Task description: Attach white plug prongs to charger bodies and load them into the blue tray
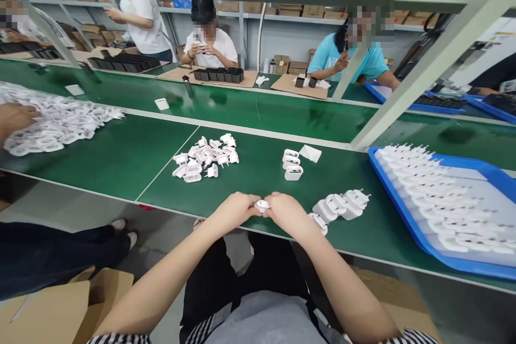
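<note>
Between my hands, near the bench's front edge, is a white plug adapter [262,205] with its end facing up. My left hand [242,208] has its fingers closed on the adapter's left side. My right hand [284,212] grips it from the right. Ahead and to the left lies a loose pile of small white plug heads [205,157] with pins. Straight ahead stand three open white housings [293,173], hollow end up, beside a folded white paper [310,153]. A row of white adapters with pins [336,207] lies just right of my right hand.
A blue tray [407,226] full of white adapters stands at the right. Far left, another person's hand [18,118] reaches over a big heap of white parts [60,121]. A slanted metal post [403,86] rises behind. Co-workers sit across the green bench [258,118].
</note>
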Tool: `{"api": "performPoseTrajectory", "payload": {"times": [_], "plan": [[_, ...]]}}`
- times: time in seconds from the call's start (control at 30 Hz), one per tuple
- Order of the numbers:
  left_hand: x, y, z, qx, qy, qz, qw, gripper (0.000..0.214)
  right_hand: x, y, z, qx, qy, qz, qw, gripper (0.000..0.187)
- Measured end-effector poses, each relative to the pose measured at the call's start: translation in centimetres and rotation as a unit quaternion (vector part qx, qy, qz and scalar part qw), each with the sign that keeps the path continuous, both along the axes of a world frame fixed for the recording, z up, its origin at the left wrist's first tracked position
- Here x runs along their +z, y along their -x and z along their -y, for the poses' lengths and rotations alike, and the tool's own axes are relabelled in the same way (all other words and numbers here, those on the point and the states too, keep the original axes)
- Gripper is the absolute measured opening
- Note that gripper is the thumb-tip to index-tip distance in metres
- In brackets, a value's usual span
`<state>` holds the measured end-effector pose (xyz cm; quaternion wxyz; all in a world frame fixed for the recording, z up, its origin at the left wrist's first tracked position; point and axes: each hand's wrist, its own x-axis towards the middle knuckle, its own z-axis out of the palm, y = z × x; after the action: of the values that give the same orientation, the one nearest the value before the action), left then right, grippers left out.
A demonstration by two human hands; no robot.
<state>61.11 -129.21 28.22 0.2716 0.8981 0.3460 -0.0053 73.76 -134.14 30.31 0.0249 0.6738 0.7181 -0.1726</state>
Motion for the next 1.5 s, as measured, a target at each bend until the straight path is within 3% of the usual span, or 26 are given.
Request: {"api": "performPoseTrajectory", "payload": {"times": [0.13, 0.2, 0.33, 0.43, 0.5, 0.57, 0.63, 0.7, 0.8, 0.93, 1.13, 1.3, 1.5], "plan": [[1.5, -1.4, -0.8, -0.042, -0.011, -0.123, 0.991, 0.015, 0.2, 0.1, -1.1, -0.01, 0.038, -0.003, 0.999, 0.007], [1.6, -1.6, -0.9, -0.05, -0.005, -0.14, 0.989, 0.016, 0.1, 0.3, -1.4, -0.019, 0.038, -0.009, 0.999, 0.006], [-0.4, -1.0, -0.7, -0.029, 0.017, -0.03, 0.999, 0.029, 0.6, 0.3, 0.6, -0.039, 0.003, -0.019, 0.999, 0.023], [-2.4, -1.2, -0.3, -0.035, 0.066, 0.073, 0.995, 0.047, 1.4, -1.6, 4.8, -0.07, -0.152, -0.097, 0.981, 0.044], [-3.2, -1.9, 0.1, -0.059, 0.096, 0.098, 0.989, 0.056, 1.5, -4.2, 7.8, -0.163, -0.299, -0.154, 0.928, 0.038], [-3.5, -2.8, 0.6, -0.099, 0.129, 0.098, 0.982, 0.064, 0.7, -7.4, 10.0, -0.305, -0.415, -0.183, 0.837, 0.034], [-3.5, -4.0, 1.4, -0.129, 0.152, 0.093, 0.975, 0.075, -0.9, -10.3, 10.9, -0.42, -0.445, -0.246, 0.751, 0.036], [-3.4, -5.5, 2.0, -0.143, 0.164, 0.09, 0.972, 0.089, -3.0, -12.2, 10.6, -0.486, -0.442, -0.309, 0.688, 0.039], [-3.5, -8.0, 2.7, -0.156, 0.178, 0.093, 0.967, 0.105, -5.6, -13.1, 8.7, -0.516, -0.428, -0.386, 0.634, 0.043], [-4.0, -11.1, 2.6, -0.188, 0.169, 0.116, 0.961, 0.124, -6.5, -13.1, 6.2, -0.514, -0.422, -0.472, 0.579, 0.046], [-4.4, -13.8, 2.2, -0.272, 0.141, 0.154, 0.939, 0.122, -5.9, -15.0, 4.4, -0.512, -0.412, -0.529, 0.537, 0.031], [-4.6, -15.6, 2.6, -0.255, 0.138, 0.161, 0.944, 0.12, -6.0, -17.1, 2.5, -0.503, -0.38, -0.571, 0.526, 0.023], [-5.1, -18.3, 4.0, -0.194, 0.127, 0.164, 0.959, 0.119, -5.6, -18.4, 0.9, -0.461, -0.312, -0.641, 0.529, 0.035]]}}
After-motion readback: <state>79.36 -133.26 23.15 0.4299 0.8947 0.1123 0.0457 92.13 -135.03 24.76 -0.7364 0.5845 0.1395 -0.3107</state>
